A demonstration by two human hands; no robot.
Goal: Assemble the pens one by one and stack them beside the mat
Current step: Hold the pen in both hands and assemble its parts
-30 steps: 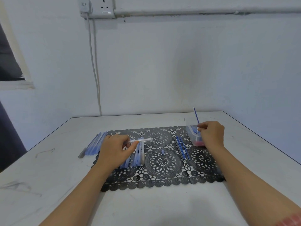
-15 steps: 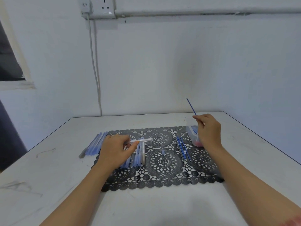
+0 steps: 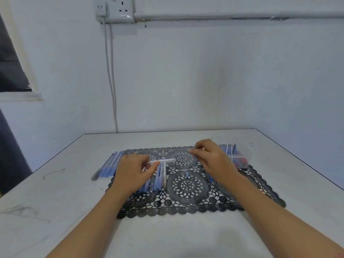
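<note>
Plainly the finished pens (image 3: 109, 165) lie side by side on the table (image 3: 55, 202), just beside the left edge of the mat (image 3: 186, 207), where the task wants them and out of the way of the work. Next to them, over the mat's left half, the left hand (image 3: 133, 172) pinches one end of a clear barrel (image 3: 163, 161) between thumb and curled fingers. The barrel is held level and its free end points right, probably so that its open mouth is offered to the other hand. Under this hand a bundle of loose barrels (image 3: 160, 180) lies on the mat within reach.

A small blue cap (image 3: 187, 174) stands near the mat's middle. Above the far right part of the mat the right hand (image 3: 210, 157) hovers knuckles up. Its fingertips are drawn together on what seems a thin blue refill (image 3: 194, 147) (only a sliver shows, blurred), aimed leftward at the barrel and not yet in it. Spare refills (image 3: 209, 178) lie below its wrist, and a clear bag (image 3: 240, 157) of parts sits at the mat's far right corner. Both forearms reach forward from the table's near edge.
</note>
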